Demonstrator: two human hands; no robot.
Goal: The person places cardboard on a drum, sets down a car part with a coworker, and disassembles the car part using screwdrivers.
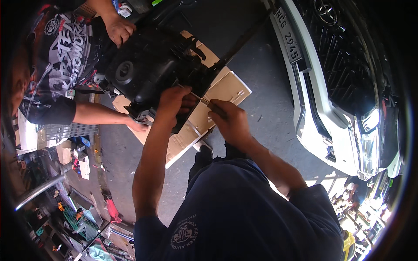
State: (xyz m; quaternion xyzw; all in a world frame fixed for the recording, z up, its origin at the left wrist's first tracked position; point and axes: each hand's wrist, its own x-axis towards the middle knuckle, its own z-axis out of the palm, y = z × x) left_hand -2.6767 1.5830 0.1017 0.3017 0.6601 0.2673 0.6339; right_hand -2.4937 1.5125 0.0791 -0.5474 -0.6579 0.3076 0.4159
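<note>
A large black moulded plastic car part (143,69) with a round emblem lies tilted over flat cardboard. My left hand (172,102) grips its near edge, with the fingers curled in partly out of sight. In my right hand (230,121) is a screwdriver (217,110) with a dark handle; its thin metal shaft points left at the part's edge, close to my left fingers. Where the tip meets the part is too small to make out. A co-worker's hand (121,31) rests on the far side of the part, and the co-worker's other hand (138,126) supports its lower left corner.
The cardboard (230,89) lies beneath the part, above a dark grey floor (265,117). To the right stands the front bumper (305,102) of a white car. The co-worker (65,56) is at the left. Tools and bins crowd the lower left, near a metal bar (39,191).
</note>
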